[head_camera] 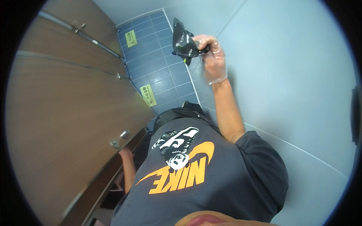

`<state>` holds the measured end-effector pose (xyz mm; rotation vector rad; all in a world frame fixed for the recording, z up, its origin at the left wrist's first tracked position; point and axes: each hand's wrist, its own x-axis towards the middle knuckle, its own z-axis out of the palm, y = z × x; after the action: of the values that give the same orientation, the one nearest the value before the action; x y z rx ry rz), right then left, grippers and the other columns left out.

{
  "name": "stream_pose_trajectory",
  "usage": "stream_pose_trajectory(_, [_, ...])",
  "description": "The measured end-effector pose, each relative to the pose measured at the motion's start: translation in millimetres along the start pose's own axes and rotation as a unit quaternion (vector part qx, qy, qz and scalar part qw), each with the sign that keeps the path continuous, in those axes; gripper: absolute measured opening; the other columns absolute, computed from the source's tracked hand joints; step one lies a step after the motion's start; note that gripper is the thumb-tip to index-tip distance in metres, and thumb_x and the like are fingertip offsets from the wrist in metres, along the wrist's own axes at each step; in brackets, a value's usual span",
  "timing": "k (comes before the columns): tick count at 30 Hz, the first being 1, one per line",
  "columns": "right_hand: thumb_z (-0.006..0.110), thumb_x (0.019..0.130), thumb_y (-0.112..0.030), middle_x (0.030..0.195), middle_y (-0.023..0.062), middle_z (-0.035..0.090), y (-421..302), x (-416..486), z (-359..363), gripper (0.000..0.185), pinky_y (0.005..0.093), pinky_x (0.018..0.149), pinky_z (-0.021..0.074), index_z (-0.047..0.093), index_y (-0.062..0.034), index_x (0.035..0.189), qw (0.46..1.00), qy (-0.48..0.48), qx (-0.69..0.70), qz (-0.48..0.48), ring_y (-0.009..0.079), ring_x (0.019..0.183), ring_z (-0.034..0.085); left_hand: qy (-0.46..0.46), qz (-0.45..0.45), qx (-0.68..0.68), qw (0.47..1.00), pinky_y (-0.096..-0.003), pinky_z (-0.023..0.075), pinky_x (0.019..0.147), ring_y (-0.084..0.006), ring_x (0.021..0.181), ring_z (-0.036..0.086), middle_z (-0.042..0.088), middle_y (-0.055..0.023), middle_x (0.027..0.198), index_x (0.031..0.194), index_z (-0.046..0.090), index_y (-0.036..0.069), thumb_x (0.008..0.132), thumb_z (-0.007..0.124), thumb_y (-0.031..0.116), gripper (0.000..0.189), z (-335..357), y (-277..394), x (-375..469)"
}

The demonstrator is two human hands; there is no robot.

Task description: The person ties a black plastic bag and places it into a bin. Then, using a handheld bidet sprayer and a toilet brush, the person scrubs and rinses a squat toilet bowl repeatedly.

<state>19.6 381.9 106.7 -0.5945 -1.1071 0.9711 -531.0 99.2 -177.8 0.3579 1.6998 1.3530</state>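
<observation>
In the upper middle of the head view, my right hand wears a thin clear plastic glove. Its fingers pinch a crumpled black plastic bag, which sticks out to the left over the blue floor. A small yellow-green spot shows under the bag. Down at the left, my left hand is at the edge of a brown wood-look door, just below a round metal lock. Its fingers are partly hidden by the door edge, so their grip is unclear.
Blue floor tiles run along a row of brown partitions. Two yellow-green caution stickers with writing lie on the floor by them. A pale tiled wall rises close on my right. A dark fixture is at the far right.
</observation>
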Motion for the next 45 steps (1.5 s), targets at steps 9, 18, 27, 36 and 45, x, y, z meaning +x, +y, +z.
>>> stream_pose_trajectory(9, [0.065, 0.103, 0.001, 0.113, 0.0052, 0.071, 11, 10, -92, 0.019, 0.0287, 0.097, 0.0557, 0.065, -0.0031, 0.122, 0.978, 0.100, 0.103, 0.153, 0.0142, 0.102, 0.069, 0.088, 0.026, -0.008, 0.996, -0.0417, 0.0537, 0.104, -0.0259, 0.126, 0.063, 0.060, -0.0124, 0.144, 0.148, 0.052, 0.004, 0.113, 0.056, 0.032, 0.045, 125, -32, -143])
stream_pose_trajectory(18, [0.068, 0.106, -0.010, 0.110, 0.0015, 0.075, 23, 16, -73, 0.017, 0.0265, 0.091, 0.0571, 0.070, -0.0038, 0.121, 0.962, 0.102, 0.099, 0.233, 0.0107, 0.100, 0.070, -0.181, 0.379, 0.220, 0.881, -0.0422, 0.0456, 0.113, -0.0292, 0.138, 0.054, 0.054, -0.0146, 0.151, 0.155, 0.049, 0.003, 0.084, 0.086, 0.015, 0.081, 352, 134, -164])
stream_pose_trajectory(27, [0.067, 0.106, -0.008, 0.106, 0.0027, 0.074, 67, 40, -121, 0.014, 0.0248, 0.089, 0.0555, 0.071, -0.0026, 0.118, 0.960, 0.073, 0.084, 0.258, 0.0093, 0.097, 0.068, -0.411, 0.203, 0.096, 0.883, -0.0247, 0.0522, 0.085, -0.0063, 0.091, 0.062, 0.074, 0.0020, 0.098, 0.119, 0.074, -0.002, 0.104, 0.075, 0.019, 0.025, 577, 182, -111])
stream_pose_trajectory(36, [0.086, 0.094, -0.025, 0.109, 0.0075, 0.071, 141, 85, -175, 0.043, 0.0323, 0.089, 0.0558, 0.068, -0.0003, 0.125, 0.958, -0.007, -0.285, -0.025, 0.0148, 0.098, 0.066, -0.097, 0.601, 0.316, 0.728, -0.0347, 0.0538, 0.068, -0.0282, 0.078, 0.066, 0.063, -0.0092, 0.091, 0.115, 0.074, 0.009, 0.085, 0.068, -0.004, 0.033, 667, 156, -5])
stream_pose_trajectory(45, [0.064, 0.109, -0.012, 0.107, 0.0013, 0.070, 251, 147, -174, 0.018, 0.0277, 0.086, 0.0520, 0.068, -0.0001, 0.121, 0.990, -0.040, -0.068, 0.115, 0.0071, 0.096, 0.059, -0.154, 0.634, 0.339, 0.678, -0.0375, 0.0579, 0.071, -0.0257, 0.086, 0.068, 0.065, -0.0092, 0.104, 0.138, 0.069, 0.009, 0.080, 0.074, 0.007, 0.058, 733, 152, 33])
